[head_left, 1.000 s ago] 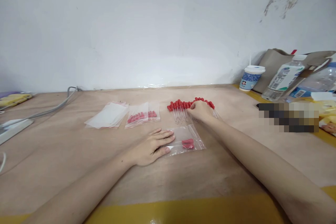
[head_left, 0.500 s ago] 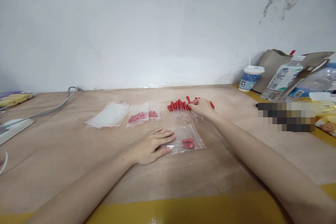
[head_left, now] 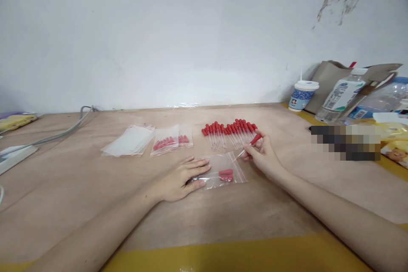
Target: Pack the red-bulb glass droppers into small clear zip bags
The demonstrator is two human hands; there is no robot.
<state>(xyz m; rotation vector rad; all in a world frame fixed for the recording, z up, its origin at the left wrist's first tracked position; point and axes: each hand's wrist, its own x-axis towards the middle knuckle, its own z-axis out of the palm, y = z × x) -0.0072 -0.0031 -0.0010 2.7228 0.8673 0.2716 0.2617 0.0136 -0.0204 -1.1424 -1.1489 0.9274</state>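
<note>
Since the prev. frame our R hand (head_left: pixel 266 158) has come away from the dropper row (head_left: pixel 230 129) and dropped toward the open bag's R edge, w/ one dropper (head_left: pixel 256 139) now in its grip. Our L hand (head_left: pixel 185 178) hasn't shifted: it lies flat, fingers spread, gripping nothing, resting on the L part of the clear bag (head_left: pixel 220 160) at frame ctr.

R thumb & fingers are closed on the dropper, red bulb up and to the R, thin tip pointing down-L at the bag's R edge, where the zip strip runs. Can't tell if the tip's inside the mouth or just over it. Red bulbs (head_left: pixel 226 175) show thru the plastic near that same edge, so some droppers are already in.

Step in hand, we'd judge: feeding this one in. Next move prob. calls for lowering the tip to lie nearly level, finding the gap b/w the bag's two layers and sliding it L, bulb last, while the L palm keeps the bag from skidding.

L of ctr, filled bags (head_left: pixel 165 142) overlap, w/ blank bags (head_left: pixel 127 142) stacked beside them. Paper cup (head_left: pixel 302 95) & bottle (head_left: pixel 342 93) stand far R, well apart from the work.
</note>
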